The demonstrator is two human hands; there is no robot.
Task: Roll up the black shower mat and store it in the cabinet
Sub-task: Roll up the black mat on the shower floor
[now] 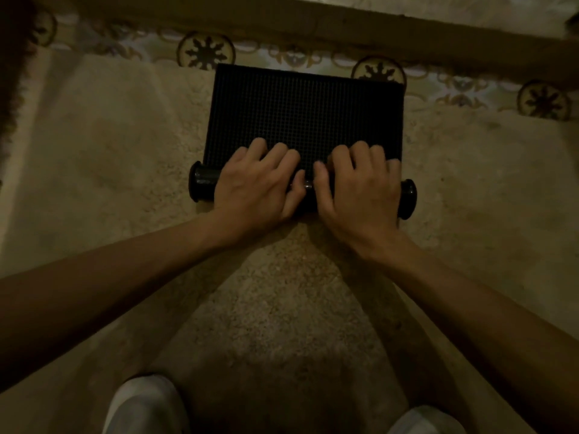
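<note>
Seen from above, in dim light: black shower mat at upper centre of the frame, lying on a pale carpet, its near edge wound around a black roller. Left hand and right hand side by side, palms down on the roll, fingers curled over it onto the flat mat — thumbs nearly touching. Forearms angled in from the lower corners.

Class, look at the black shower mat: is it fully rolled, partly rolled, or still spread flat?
Partly rolled. The near end of the black shower mat forms a roll under the left hand and right hand; the far part lies flat.
</note>
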